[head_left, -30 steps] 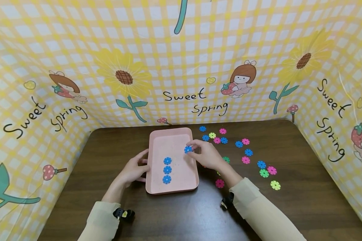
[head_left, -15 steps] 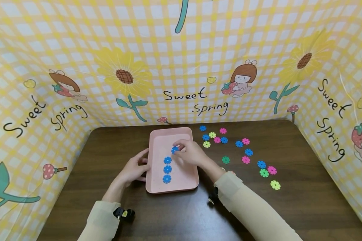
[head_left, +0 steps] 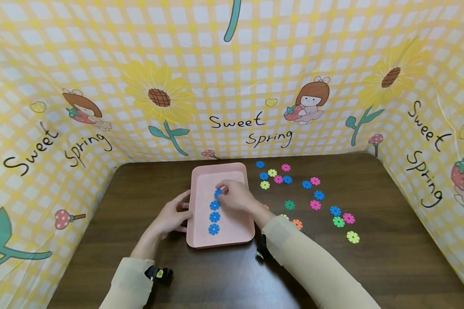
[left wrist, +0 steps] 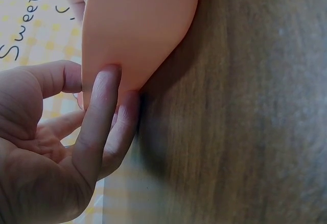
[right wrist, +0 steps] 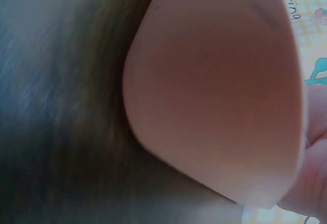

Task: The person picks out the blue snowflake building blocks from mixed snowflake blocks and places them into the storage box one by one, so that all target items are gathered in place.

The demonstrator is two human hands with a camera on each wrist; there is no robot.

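A pink tray [head_left: 237, 223] lies on the dark wooden table, its long side running away from me. Inside, blue notched discs [head_left: 214, 217] form a straight column. My right hand [head_left: 237, 196] reaches in over the tray's right wall and pinches another blue notched disc [head_left: 218, 193] at the far end of that column; its fingers partly cover the disc. My left hand [head_left: 173, 218] holds the tray's left side. In the left wrist view, bent fingers [left wrist: 104, 86] press the outer wall near its lower edge. The right wrist view shows mostly the tray's outer wall [right wrist: 214, 91].
Several loose notched discs lie right of the tray: blue [head_left: 319, 195], pink [head_left: 348, 218], green [head_left: 289, 205], yellow [head_left: 353, 237] and orange [head_left: 297, 224]. The right sleeve [head_left: 290, 240] hides some of that area. Yellow checked cloth [head_left: 232, 77] surrounds the table.
My right hand has carried the blue notched disc leftward from the tray's right wall to the far end of the column. The left hand and tray stay in place.
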